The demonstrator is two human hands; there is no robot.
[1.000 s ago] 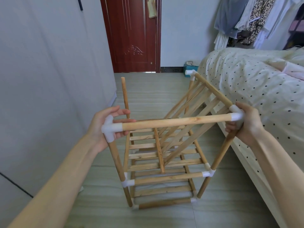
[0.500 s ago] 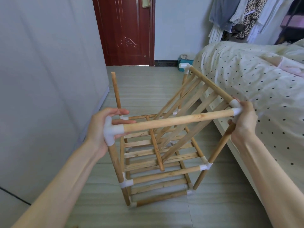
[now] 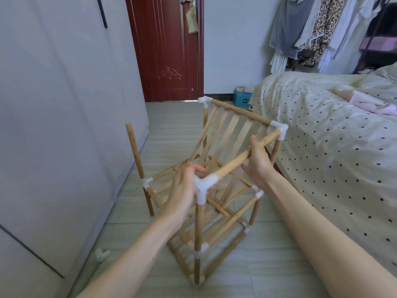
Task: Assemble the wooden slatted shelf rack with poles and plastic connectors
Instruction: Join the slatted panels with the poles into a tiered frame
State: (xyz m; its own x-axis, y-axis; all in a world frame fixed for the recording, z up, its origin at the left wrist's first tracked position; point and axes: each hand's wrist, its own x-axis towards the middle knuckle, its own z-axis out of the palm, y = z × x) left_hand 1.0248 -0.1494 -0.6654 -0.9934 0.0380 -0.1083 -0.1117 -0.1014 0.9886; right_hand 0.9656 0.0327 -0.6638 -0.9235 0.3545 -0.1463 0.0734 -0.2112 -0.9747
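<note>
The wooden slatted rack stands on the floor, turned corner-first toward me. My left hand grips the near white plastic corner connector from the left. My right hand is wrapped around the top front pole, which runs up to another white connector. A slatted panel hangs tilted from the top back rail. One upright pole at the left stands with a bare top end.
A grey wardrobe wall is close on the left. A bed with a dotted cover is close on the right. A red door and hanging clothes are behind. A small white connector lies on the floor.
The rack has been swung round, so the near connector now points at me. My right hand slid from the right-hand connector inward along the top pole. My left hand stayed on its connector.
</note>
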